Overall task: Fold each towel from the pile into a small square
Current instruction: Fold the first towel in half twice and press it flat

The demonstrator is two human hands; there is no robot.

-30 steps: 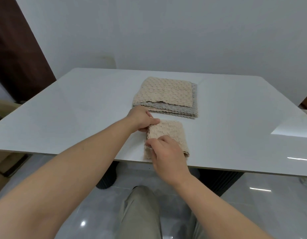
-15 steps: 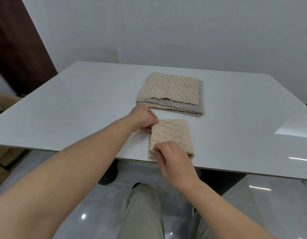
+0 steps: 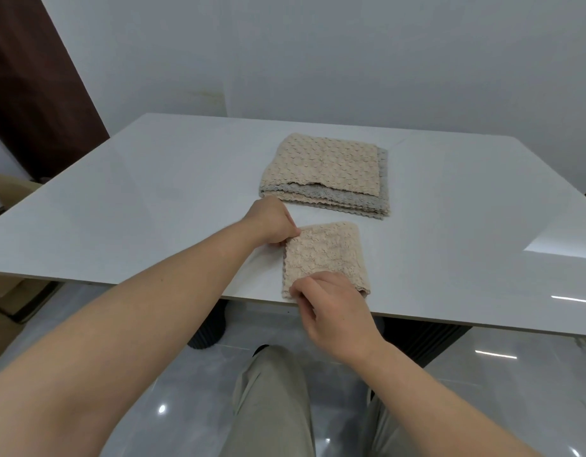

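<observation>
The white table (image 3: 153, 199) carries the pile of towels (image 3: 328, 166), beige over grey, lying flat near its middle. Just at 6 o'clock from the pile, by the table's near edge, lies the folded beige towel (image 3: 324, 252): knobbly, scalloped at the edges, nearly square, slightly longer from 12 to 6. It lies toward 3 o'clock from both hands. The left hand (image 3: 272, 222) pinches its 10 o'clock corner; the right hand (image 3: 334, 311), fingers curled, pinches its 7 o'clock corner. Neither hand looks nearer for a next tuck.
</observation>
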